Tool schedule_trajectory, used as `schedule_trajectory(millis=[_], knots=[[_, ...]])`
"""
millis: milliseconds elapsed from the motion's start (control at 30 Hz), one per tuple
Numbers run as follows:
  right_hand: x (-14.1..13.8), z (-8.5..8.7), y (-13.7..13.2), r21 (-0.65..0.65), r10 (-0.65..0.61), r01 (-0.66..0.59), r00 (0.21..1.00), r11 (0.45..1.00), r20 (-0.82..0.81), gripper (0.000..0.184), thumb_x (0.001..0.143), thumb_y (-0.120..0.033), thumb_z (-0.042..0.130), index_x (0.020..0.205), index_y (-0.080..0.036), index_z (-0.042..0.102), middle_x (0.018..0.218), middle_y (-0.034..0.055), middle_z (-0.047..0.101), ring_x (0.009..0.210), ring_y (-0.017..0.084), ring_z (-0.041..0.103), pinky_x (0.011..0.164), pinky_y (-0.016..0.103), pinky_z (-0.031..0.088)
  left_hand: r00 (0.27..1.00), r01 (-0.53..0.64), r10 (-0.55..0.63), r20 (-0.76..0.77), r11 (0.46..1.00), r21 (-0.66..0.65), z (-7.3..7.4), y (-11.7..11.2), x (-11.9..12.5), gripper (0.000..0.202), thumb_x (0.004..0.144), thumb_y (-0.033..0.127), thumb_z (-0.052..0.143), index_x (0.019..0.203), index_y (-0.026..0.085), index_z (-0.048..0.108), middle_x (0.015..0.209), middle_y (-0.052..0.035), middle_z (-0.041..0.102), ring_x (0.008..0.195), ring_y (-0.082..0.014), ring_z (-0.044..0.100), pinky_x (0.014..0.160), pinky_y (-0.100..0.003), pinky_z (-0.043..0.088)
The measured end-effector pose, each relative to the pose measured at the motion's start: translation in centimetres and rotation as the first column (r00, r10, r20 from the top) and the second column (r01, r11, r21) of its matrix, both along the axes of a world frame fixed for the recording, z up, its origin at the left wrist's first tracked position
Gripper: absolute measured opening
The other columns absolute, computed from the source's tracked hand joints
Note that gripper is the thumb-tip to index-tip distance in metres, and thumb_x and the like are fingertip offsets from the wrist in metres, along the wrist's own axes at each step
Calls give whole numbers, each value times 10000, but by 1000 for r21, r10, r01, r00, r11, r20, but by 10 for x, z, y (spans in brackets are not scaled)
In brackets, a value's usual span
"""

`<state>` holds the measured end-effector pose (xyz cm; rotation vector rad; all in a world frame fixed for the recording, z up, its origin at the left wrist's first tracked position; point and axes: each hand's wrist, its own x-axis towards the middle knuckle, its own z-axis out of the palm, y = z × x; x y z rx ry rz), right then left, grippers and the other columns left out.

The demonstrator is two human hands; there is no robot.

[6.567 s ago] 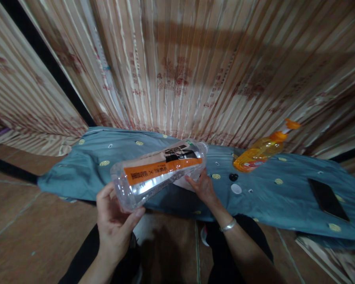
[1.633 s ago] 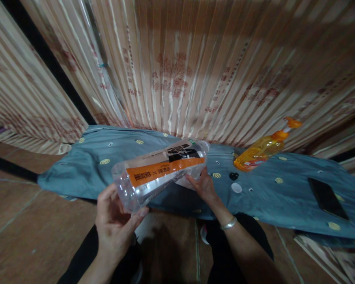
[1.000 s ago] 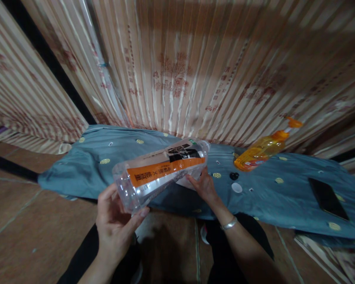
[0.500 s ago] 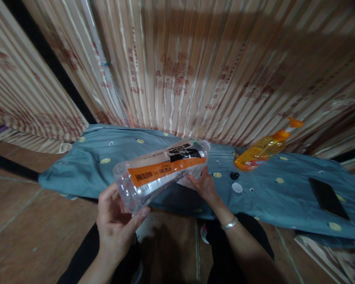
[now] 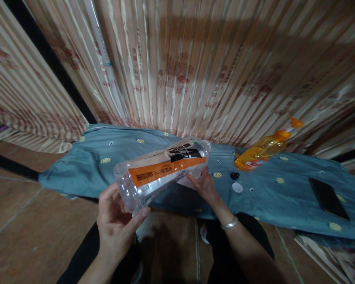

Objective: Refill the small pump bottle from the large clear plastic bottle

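A clear plastic bottle (image 5: 165,169) with an orange, black and white label is held tilted above the blue-green cloth. Its base points to the lower left, and its neck points to the upper right. My left hand (image 5: 115,221) grips the base end, thumb below and fingers behind it. My right hand (image 5: 205,187) holds the bottle from underneath near the neck end, and some of its fingers are hidden behind the label. To the right of that hand lie a white round cap (image 5: 237,187) and a small black object (image 5: 234,176) whose kind I cannot make out.
A pump bottle of yellow-orange liquid (image 5: 260,152) stands on the cloth-covered surface (image 5: 91,173) at right. Beyond it lies a black phone (image 5: 328,199). A pleated curtain (image 5: 195,71) hangs along the back. Tiled floor (image 5: 14,213) shows below, with my legs near the front edge.
Both hands and the plastic bottle stay almost exactly where they were. The view of the curtain has shifted very slightly.
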<state>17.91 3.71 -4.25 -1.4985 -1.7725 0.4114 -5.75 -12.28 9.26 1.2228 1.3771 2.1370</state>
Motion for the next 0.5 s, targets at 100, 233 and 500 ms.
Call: schedule_trajectory(millis=[100,233,500], knots=[[0,-3,0,0,14,-14,1000,1000,-11,668,904,-492,771,1466,-200,559,1254,225,827,1078,431,825,913,649,687,1000,-8,8,-8,1000,-27,0,0,0,612,622,383,1047,1148,316,743,1000,-30,772,977,-307,798,736,-398,701],[0,-5,1,17,10,-10,1000,1000,-3,663,892,-469,788,1455,-202,561,1256,227,824,1109,429,820,935,643,686,1000,-4,3,-9,1000,-23,3,-1,0,595,610,371,1052,1126,322,759,963,-21,776,929,-290,806,692,-368,698],[2,-2,1,2,23,-23,1000,1000,-2,727,879,-441,794,1489,-145,532,1324,283,788,1191,443,797,980,646,672,1000,-10,10,8,1000,-25,1,-1,1,621,595,352,1056,1136,304,756,984,-33,778,925,-293,804,704,-378,694]])
